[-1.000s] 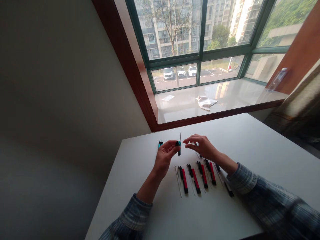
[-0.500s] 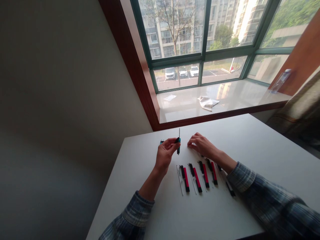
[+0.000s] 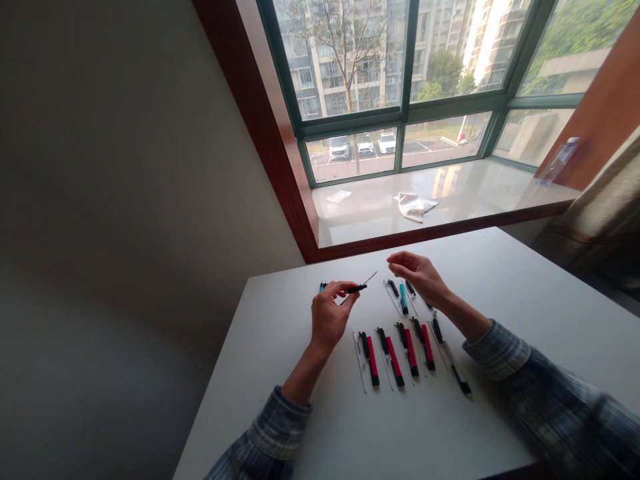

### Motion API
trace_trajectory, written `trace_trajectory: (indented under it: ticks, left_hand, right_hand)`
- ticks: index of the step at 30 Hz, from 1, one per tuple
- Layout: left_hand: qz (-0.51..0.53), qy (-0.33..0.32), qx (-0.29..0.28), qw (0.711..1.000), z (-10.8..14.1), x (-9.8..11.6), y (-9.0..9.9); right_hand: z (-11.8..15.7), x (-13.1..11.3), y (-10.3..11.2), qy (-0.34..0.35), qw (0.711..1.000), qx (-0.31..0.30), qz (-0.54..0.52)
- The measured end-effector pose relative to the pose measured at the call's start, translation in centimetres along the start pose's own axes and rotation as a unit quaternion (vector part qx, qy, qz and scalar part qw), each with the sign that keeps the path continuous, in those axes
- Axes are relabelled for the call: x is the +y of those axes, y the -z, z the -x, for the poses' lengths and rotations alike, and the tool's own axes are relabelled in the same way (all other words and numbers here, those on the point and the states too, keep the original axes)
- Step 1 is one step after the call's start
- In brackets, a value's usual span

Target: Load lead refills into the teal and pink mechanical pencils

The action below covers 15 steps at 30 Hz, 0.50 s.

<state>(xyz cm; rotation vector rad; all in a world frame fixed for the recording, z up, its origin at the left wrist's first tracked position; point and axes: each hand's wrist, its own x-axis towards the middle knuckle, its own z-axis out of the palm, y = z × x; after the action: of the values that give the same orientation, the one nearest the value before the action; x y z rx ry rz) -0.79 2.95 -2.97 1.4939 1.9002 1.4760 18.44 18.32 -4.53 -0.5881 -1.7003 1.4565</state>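
Between the thumb and fingers of my left hand point(image 3: 331, 313) is a small dark screwdriver-like tool point(image 3: 357, 289), its thin metal tip pointing up and to the right. My right hand point(image 3: 416, 272) hovers to the right of that tip, fingers bent and close together; whether something tiny is between them is too small to tell. Below my right hand lies a teal and black pen part point(image 3: 403, 299) with thin rods and black pieces beside it. Nearer to me, several red and black pen parts point(image 3: 373, 361) lie in a row, each with a black clip piece and a thin rod.
The white table point(image 3: 320, 427) meets a red-brown window frame at its far edge. Teal pieces point(image 3: 323, 285) lie behind my left hand. On the sill are a white cloth point(image 3: 415, 207), a paper point(image 3: 339, 197) and a clear bottle point(image 3: 559, 162).
The tool in my left hand has tilted from upright to pointing right. My right hand has moved up and right, uncovering the teal part and rods.
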Motion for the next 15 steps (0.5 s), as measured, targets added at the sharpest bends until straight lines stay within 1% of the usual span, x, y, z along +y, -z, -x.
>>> trace_trajectory:
  ticks: [3, 5, 10, 15]
  left_hand:
    - [-0.023, -0.010, -0.003, 1.000, 0.1, 0.1, 0.0]
    - [-0.033, -0.012, -0.006, 0.999, 0.1, 0.2, 0.0]
    - [-0.040, -0.018, -0.010, 0.999, 0.1, 0.3, -0.1]
    - [-0.020, -0.015, -0.005, 1.000, 0.2, 0.3, -0.1]
  right_hand:
    - [0.2, -0.4, -0.3, 0.000, 0.998, 0.014, -0.056]
    - [0.4, -0.8, -0.5, 0.002, 0.998, 0.008, -0.062]
    - [0.6, -1.6, -0.6, 0.002, 1.000, -0.019, -0.019]
    - [0.4, -1.4, -0.3, 0.004, 0.999, -0.033, 0.019]
